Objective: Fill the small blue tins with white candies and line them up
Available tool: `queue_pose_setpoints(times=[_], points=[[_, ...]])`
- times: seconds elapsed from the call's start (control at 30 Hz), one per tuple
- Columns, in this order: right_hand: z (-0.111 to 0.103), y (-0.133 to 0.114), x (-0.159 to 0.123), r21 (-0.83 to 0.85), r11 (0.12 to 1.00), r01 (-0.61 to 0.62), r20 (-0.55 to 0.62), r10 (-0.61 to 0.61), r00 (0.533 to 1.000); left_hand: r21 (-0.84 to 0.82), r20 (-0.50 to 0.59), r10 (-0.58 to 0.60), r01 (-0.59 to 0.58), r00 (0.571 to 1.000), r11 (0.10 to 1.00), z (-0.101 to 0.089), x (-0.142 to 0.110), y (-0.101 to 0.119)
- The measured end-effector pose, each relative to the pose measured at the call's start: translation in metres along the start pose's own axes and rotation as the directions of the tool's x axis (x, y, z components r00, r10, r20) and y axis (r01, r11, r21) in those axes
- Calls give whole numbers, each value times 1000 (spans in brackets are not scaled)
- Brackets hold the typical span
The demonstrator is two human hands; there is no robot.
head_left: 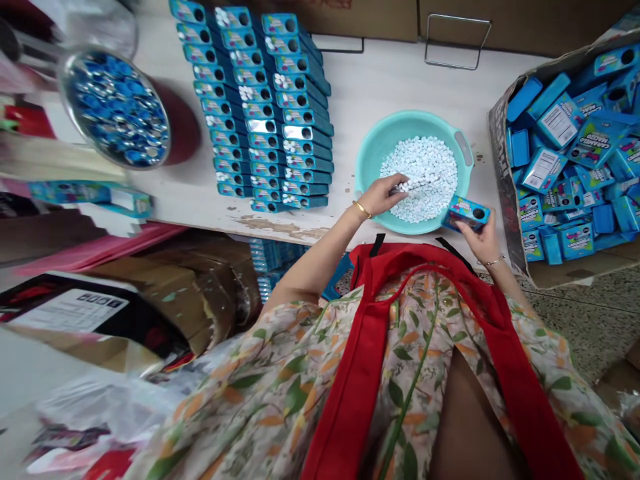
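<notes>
My left hand [384,195] reaches into a teal basin [370,143] full of small white candies [425,173], fingers pinched on a small metal scoop or on some candies; I cannot make out which. My right hand [477,235] grips a small blue box [466,213] with a round hole at the basin's near right rim. Three rows of the same blue boxes [260,107] lie stacked on the white table [390,80] to the left of the basin.
A cardboard carton [505,167] of loose blue boxes stands at the right. A round metal tray of blue lids [116,107] sits at the far left. Cardboard boxes and bags crowd the floor at lower left. Two wire handles show at the table's back.
</notes>
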State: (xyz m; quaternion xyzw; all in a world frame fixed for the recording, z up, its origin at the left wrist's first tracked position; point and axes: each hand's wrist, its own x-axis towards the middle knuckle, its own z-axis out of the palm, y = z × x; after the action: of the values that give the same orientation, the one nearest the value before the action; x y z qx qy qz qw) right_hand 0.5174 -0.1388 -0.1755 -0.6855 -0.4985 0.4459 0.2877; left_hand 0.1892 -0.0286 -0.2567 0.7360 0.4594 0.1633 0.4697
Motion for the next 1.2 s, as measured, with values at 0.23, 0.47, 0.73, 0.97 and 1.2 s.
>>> queue_pose_setpoints(times=[0.23, 0.47, 0.73, 0.97, 1.2], points=[[1, -12, 64, -416, 855, 311, 31, -328, 944, 128, 58, 107, -114, 993, 985, -67, -19, 52], [39, -12, 79, -458, 780, 427, 127, -418, 900, 260, 170, 82, -125, 982, 957, -82, -12, 92], [46, -6, 81, -482, 764, 430, 161, -405, 900, 308, 73, 9, -31, 997, 951, -77, -4, 102], [48, -3, 82, -442, 791, 422, 147, -400, 905, 294, -69, 18, 3, 997, 956, -44, 2, 77], [43, 10, 87, -442, 796, 413, 96, -416, 904, 384, -170, -28, 93, 985, 919, -49, 1, 42]])
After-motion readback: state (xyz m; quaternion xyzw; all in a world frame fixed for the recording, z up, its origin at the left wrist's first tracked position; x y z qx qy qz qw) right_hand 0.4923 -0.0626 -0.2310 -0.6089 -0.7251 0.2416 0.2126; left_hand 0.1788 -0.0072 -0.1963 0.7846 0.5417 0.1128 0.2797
